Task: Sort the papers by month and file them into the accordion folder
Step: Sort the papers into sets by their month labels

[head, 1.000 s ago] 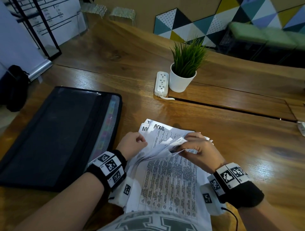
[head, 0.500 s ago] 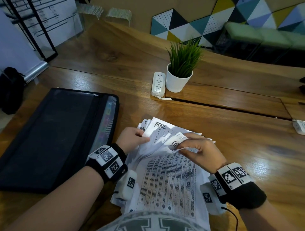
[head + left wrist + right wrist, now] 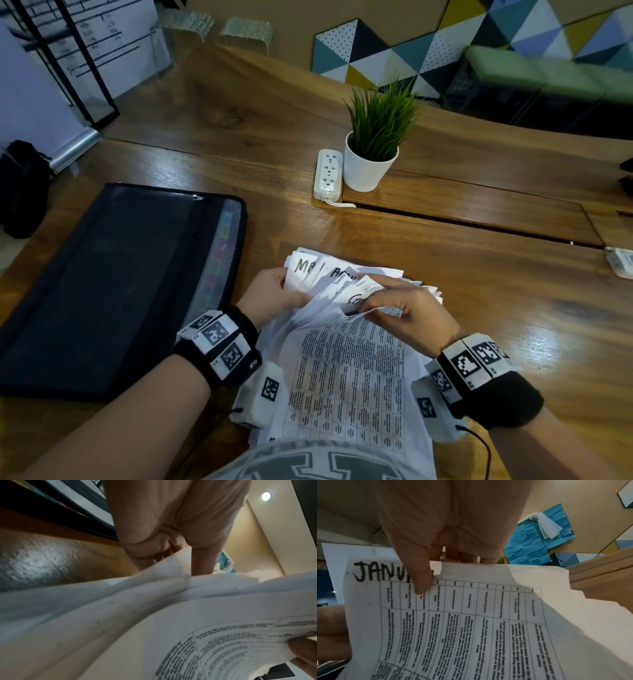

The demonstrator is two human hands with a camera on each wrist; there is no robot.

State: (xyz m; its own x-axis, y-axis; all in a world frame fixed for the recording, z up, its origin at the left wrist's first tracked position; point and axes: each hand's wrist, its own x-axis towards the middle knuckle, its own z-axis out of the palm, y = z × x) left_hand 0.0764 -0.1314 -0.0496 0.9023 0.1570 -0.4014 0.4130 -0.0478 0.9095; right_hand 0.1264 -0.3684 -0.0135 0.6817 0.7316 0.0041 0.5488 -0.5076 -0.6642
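Note:
A stack of printed papers (image 3: 346,377) lies on the wooden table in front of me, far ends lifted and fanned. Handwritten month words show on the top corners. My left hand (image 3: 274,294) holds back several raised sheets (image 3: 120,601) at the stack's left side. My right hand (image 3: 404,308) pinches the top edge of a few sheets, thumb on a page marked "JANU…" (image 3: 453,615) in the right wrist view. The black accordion folder (image 3: 113,284) lies flat to the left, its coloured tabs (image 3: 219,260) showing along the right edge.
A white potted plant (image 3: 371,161) and a white power strip (image 3: 328,174) stand beyond the papers. A small white device (image 3: 620,262) sits at the right edge. A slot runs across the table behind the papers.
My left hand has spread the lifted sheets further apart, so another handwritten label shows at the top left. The right hand has shifted slightly left along the paper edges.

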